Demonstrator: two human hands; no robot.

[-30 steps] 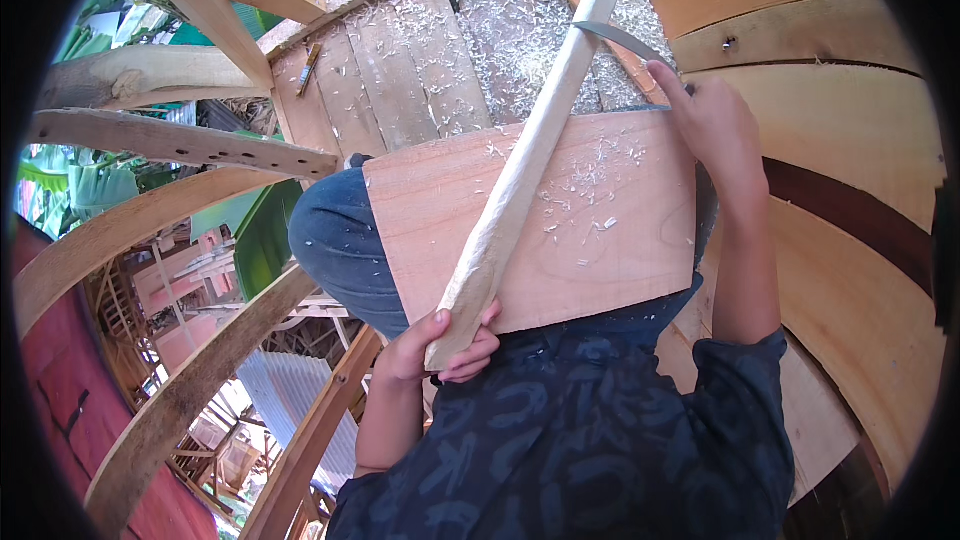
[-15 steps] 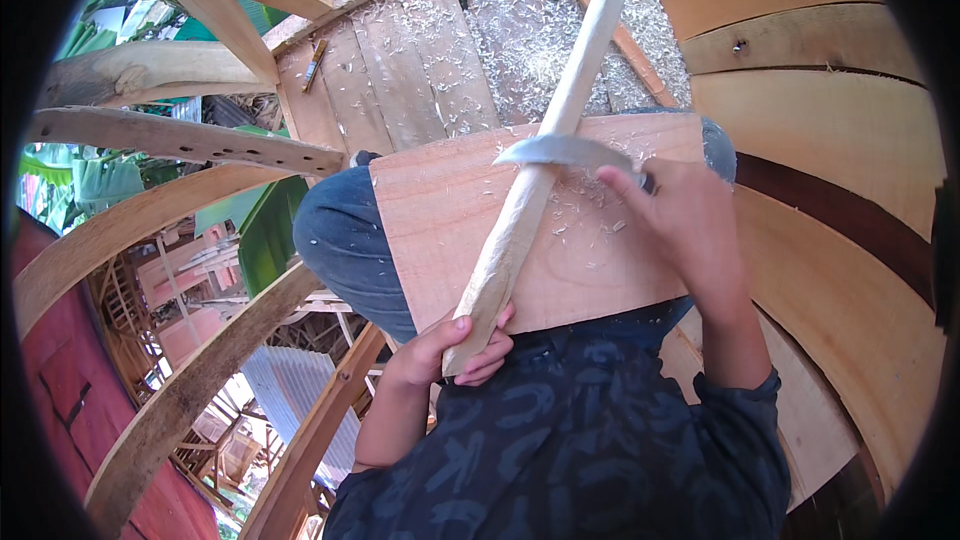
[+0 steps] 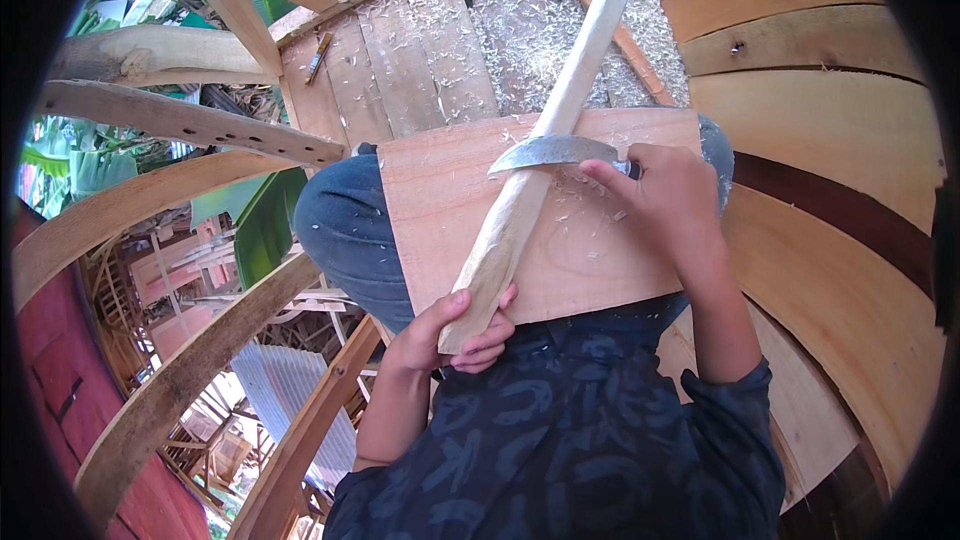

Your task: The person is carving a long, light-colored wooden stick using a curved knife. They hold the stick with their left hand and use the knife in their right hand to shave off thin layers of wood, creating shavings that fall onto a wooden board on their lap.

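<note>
A long, pale, roughly shaved wooden stick (image 3: 508, 220) lies slantwise across a flat wooden board (image 3: 420, 190) resting on my lap. My left hand (image 3: 468, 333) is wrapped round the stick's near end, thumb on top. Closed round the handle of a curved knife (image 3: 548, 151), my right hand (image 3: 668, 195) is to the right of the stick. The grey blade crosses over the stick around its middle, its tip reaching past the left side. Most of the handle is hidden by my fingers. Small shavings are scattered on the board.
Wood shavings (image 3: 535, 50) cover the planks ahead, where a thin orange-brown batten (image 3: 640, 65) lies. A small narrow object (image 3: 318, 57) rests on the left planks. Curved plank walls (image 3: 810, 115) rise at right; open ribs (image 3: 190, 120) stand at left, with lower ground beyond.
The knife has turned slightly, its tip now lower and the handle end higher. My right hand has moved a little up and left; my left hand still grips the stick's end.
</note>
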